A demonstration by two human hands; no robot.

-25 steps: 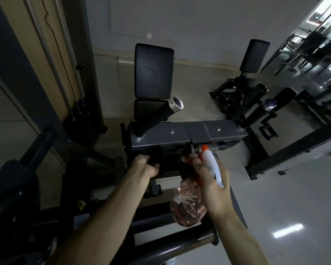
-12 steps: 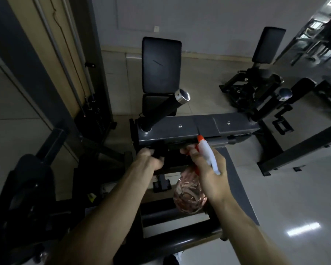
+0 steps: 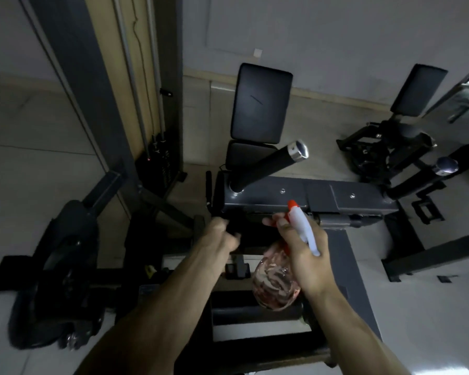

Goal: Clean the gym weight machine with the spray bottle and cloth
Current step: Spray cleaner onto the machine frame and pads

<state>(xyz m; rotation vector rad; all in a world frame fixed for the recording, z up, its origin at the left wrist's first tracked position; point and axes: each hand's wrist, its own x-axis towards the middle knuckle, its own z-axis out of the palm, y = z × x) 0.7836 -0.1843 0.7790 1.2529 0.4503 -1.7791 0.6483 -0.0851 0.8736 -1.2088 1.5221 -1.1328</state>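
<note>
The weight machine's grey crossbar (image 3: 295, 196) runs across the middle, with a black padded handle (image 3: 266, 166) rising from its left end and a black backrest (image 3: 260, 104) behind. My right hand (image 3: 306, 253) grips a spray bottle (image 3: 275, 285) with clear pinkish body, white head and orange nozzle, fingers on the trigger, nozzle just below the crossbar. My left hand (image 3: 220, 236) is curled around a dark thing under the crossbar's left end; whether it is a cloth or a machine part I cannot tell.
A weight stack column (image 3: 157, 147) with cables stands at the left. A second black bench (image 3: 406, 125) sits at the back right. Black rollers (image 3: 257, 312) and frame bars lie below my hands. A dark beam (image 3: 439, 255) crosses the pale tiled floor on the right.
The view has shifted; the machine now sits lower and more central. Both hands stay at the crossbar's underside, the bottle still held in my right.
</note>
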